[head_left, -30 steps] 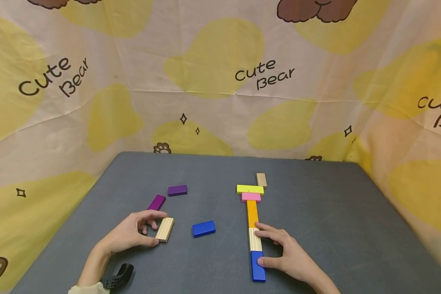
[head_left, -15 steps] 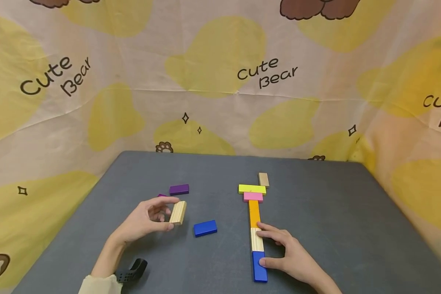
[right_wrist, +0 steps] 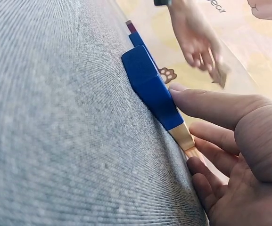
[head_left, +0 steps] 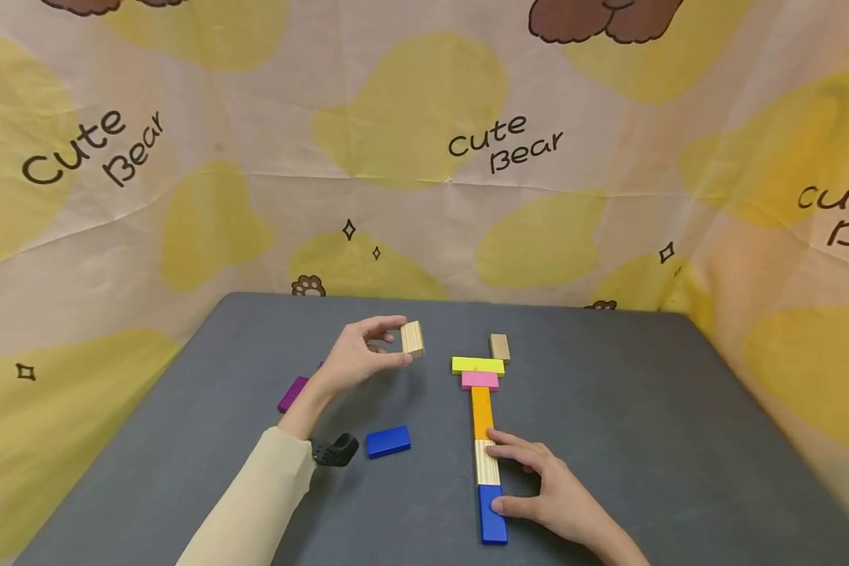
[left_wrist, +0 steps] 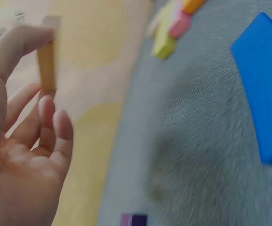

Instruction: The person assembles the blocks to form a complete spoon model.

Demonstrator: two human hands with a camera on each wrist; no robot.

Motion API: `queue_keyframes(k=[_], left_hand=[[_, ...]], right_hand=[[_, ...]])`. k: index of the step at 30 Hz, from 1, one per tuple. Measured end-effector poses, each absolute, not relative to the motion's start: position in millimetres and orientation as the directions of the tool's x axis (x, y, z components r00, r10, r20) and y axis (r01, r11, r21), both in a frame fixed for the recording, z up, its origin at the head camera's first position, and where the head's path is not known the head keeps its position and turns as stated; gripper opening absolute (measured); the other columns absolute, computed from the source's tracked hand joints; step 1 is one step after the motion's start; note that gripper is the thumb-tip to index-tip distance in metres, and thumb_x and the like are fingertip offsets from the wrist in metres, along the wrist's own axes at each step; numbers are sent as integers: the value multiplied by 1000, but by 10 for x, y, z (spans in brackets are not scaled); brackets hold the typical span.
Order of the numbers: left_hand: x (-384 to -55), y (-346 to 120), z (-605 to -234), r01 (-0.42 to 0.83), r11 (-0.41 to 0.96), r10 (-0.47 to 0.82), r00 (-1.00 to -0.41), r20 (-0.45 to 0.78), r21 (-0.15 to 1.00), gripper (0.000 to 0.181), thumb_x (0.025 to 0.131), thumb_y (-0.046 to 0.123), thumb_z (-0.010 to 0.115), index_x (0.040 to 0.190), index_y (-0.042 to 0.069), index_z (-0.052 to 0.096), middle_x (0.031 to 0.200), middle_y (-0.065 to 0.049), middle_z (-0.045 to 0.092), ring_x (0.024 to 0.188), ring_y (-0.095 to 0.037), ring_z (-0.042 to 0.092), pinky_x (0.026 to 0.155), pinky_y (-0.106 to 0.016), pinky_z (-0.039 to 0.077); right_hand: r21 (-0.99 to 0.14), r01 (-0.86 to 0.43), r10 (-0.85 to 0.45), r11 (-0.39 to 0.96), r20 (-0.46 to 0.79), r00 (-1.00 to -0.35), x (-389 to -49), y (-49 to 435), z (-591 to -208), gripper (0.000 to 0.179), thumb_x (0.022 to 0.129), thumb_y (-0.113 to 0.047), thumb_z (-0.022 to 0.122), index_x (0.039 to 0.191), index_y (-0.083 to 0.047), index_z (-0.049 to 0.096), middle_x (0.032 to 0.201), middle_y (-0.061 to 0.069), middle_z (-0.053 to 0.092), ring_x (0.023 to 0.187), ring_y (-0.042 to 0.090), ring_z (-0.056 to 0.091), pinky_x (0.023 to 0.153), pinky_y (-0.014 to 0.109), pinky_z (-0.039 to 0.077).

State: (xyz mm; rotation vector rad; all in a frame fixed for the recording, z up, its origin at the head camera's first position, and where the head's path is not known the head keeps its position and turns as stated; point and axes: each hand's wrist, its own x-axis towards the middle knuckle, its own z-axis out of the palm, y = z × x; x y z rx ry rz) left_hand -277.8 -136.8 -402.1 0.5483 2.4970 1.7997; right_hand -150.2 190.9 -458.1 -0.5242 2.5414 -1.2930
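Firstly, the head view, with the yellow block (head_left: 478, 365) as landmark. We list one pale wooden block (head_left: 412, 338), held clear of the table (head_left: 644, 432), left of the yellow block and apart from it. Left hand (head_left: 357, 358): thumb and fingertip pinch the block at opposite ends, opened only to its length. Right hand (head_left: 545, 491): on the near side of the yellow block, partly spread, thumb touching the near blue block (head_left: 492, 515), fingers reaching to the striped wooden block (head_left: 487, 462); we see nothing lifted by it. Also, left of the yellow block and nearer: a loose blue block (head_left: 388, 442).

Next, left wrist view. We see the pale block edge-on and blurred, slim between the tips, remaining fingers loosely bent. Handling, as we judge it: light, stiff, hardly fragile; smooth faces could slip or pivot under a weak pinch. Preferred hold: the two ends, at mid-thickness, leaving the broad faces free.

Lastly, right wrist view. We note the thumb resting against the near blue block, the other fingers bent alongside the wood. Such small pieces, we judge, would shift at a nudge; light contact suits them.
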Motion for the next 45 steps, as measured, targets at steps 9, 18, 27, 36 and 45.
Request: queue_keyframes(k=[9,18,27,36,45], left_hand=[[-3094,-1000,-4184,215,387,187,-971,152,897,61,76,22,88,131,16,63,122,0,62,113,-27,54,82,-39,49],[-3224,-803,-4223,236,461,217,-965,149,855,61,76,22,87,131,10,63,119,-6,63,110,-25,56,89,-41,47],[-3334,-762,-4354,260,480,232,-959,164,838,60,74,19,89,128,10,64,117,-1,66,106,-17,59,91,-38,48],[-3405,-644,-4480,264,460,215,-959,182,848,60,76,13,87,129,4,62,120,-8,65,106,-21,62,91,-36,49],[-3435,-613,-4507,208,519,171,-976,138,829,62,76,6,86,131,1,59,124,-12,63,108,-23,60,94,-36,47]], right_hand=[[-818,-188,-421,544,-72,-904,-1499,1914,-4602,62,77,-44,83,133,-33,61,148,-16,41,128,25,37,99,53,37],[-812,-182,-416,555,-81,-906,-1496,1906,-4571,62,76,-44,83,133,-33,61,148,-15,41,128,25,38,99,54,38],[-808,-209,-413,552,-47,-910,-1489,1908,-4546,61,76,-41,84,133,-34,61,148,-14,43,126,23,39,99,52,39],[-805,-185,-408,564,-76,-910,-1497,1903,-4572,64,75,-44,84,133,-33,61,147,-17,41,127,21,38,100,51,39],[-815,-174,-409,553,-84,-909,-1508,1895,-4552,64,76,-42,84,134,-32,60,148,-14,41,129,25,37,100,54,37]])
